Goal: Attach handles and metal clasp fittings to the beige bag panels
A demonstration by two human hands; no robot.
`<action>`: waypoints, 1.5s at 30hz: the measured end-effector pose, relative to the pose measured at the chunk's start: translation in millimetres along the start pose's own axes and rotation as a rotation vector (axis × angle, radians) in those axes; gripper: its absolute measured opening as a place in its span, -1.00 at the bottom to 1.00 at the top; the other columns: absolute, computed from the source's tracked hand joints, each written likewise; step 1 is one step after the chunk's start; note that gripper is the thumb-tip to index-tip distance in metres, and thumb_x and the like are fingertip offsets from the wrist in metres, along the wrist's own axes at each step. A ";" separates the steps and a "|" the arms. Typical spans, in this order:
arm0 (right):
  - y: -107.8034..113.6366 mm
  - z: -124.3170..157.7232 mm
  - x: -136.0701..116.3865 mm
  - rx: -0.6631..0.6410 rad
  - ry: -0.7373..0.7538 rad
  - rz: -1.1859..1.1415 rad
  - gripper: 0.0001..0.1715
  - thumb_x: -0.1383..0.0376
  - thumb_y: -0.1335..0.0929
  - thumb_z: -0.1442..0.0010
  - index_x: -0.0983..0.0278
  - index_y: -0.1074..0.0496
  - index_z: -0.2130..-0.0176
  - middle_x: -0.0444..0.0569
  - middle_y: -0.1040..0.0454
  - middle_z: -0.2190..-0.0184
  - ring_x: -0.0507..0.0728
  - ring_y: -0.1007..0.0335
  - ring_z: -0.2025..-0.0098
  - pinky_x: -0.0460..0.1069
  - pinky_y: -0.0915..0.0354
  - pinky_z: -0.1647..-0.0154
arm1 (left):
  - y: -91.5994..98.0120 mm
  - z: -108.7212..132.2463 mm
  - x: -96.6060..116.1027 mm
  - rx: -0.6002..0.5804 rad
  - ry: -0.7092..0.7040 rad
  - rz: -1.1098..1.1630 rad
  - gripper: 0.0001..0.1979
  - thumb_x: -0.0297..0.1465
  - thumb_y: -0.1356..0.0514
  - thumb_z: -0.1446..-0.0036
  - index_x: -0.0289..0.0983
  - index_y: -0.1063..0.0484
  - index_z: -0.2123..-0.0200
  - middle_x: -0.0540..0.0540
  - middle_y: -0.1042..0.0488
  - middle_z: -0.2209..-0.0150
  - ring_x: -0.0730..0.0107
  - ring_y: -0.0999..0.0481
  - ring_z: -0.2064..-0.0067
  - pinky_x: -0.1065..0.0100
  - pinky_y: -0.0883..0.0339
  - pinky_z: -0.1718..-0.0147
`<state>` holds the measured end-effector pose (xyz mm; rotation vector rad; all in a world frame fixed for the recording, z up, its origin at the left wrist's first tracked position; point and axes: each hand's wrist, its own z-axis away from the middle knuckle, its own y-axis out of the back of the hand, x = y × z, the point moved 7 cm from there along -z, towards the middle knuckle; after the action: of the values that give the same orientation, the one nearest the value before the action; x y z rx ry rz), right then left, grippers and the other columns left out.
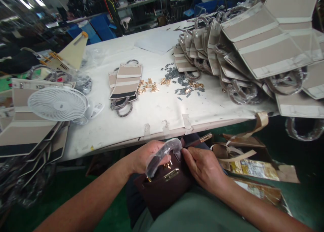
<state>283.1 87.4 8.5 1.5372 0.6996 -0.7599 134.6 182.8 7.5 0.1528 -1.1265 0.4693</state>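
A dark brown bag piece [164,191] with gold fittings rests on my lap, below the table's front edge. Its arched handle [162,156] is wrapped in clear plastic. My left hand [149,156] is closed around the bag's upper part at the handle, with the fingers partly hidden behind it. At the bag's upper right corner, my right hand [202,164] is closed on the edge, its thumb pressed near the handle's end. A dark strap with a gold plate [205,137] sticks out just above my right hand.
The white table [101,131] bears a white fan [59,104], a small stack of beige panels [128,78], gold fittings [152,85] and grey metal plates [177,75]. Large piles of panels stand right [273,39] and left [27,124]. Scraps [255,168] lie below the table at right.
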 end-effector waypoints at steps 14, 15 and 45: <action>20.7 -16.3 33.5 -0.022 -0.271 -0.143 -0.27 -0.23 -0.26 -0.38 0.24 -0.27 0.55 -0.15 -0.23 0.58 0.06 -0.15 0.46 -0.02 -0.03 0.43 | 16.8 -21.5 -22.7 -0.234 0.247 0.420 -0.57 -0.39 -0.37 -0.02 -0.30 -0.66 -0.01 -0.21 -0.71 0.11 0.19 -0.69 0.18 0.31 -0.49 0.13; 20.9 -17.4 36.2 -0.015 -0.286 -0.136 -0.26 -0.24 -0.28 -0.36 0.24 -0.26 0.56 -0.15 -0.24 0.60 0.06 -0.16 0.48 -0.02 -0.02 0.44 | 15.8 -22.2 -22.8 -0.239 0.244 0.432 -0.57 -0.39 -0.37 -0.03 -0.30 -0.66 -0.01 -0.20 -0.71 0.10 0.18 -0.69 0.17 0.30 -0.49 0.13; 20.9 -36.0 65.3 0.109 -0.590 -0.291 -0.17 -0.42 -0.39 -0.07 0.22 -0.26 0.63 -0.14 -0.19 0.68 0.04 -0.06 0.55 -0.02 0.01 0.54 | 33.6 45.1 -45.9 1.002 -0.342 0.315 -0.54 -0.03 -0.21 -0.34 -0.17 -0.53 -0.14 -0.12 -0.58 -0.16 0.02 -0.48 -0.26 0.13 -0.32 -0.26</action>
<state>341.7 121.7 -28.7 1.2217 0.4413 -1.4156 66.6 184.0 -18.1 0.9654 -1.1602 1.3044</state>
